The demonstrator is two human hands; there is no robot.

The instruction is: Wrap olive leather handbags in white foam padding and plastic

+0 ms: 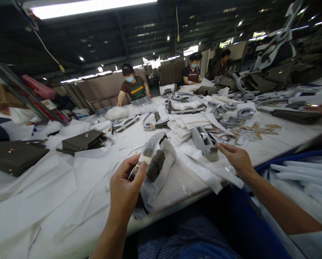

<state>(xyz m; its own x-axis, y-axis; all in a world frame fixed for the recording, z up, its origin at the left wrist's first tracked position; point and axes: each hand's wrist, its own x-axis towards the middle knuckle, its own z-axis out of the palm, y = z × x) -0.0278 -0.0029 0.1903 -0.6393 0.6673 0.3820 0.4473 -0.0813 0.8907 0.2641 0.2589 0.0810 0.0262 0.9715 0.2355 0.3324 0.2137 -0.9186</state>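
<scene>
My left hand (127, 183) is closed on a bag strap (146, 154) wrapped in clear film and white paper, with a metal fitting showing near the thumb. The strap's dark olive part (155, 165) and loose white wrapping (167, 154) rest at the table's near edge. My right hand (237, 160) is to the right, its thumb and forefinger pinched together at the front end of a grey tape dispenser (197, 138). Whatever is between those fingertips is too small to make out. White foam strips (201, 169) lie just in front of the dispenser.
Dark olive handbags (81, 141) and white paper sheets (42, 194) cover the left. Wrapped straps (222, 111) and small tags (247, 133) lie beyond the dispenser. A blue bin (271, 162) of white rolls stands at right. Co-workers (135, 88) sit across the table (131, 140).
</scene>
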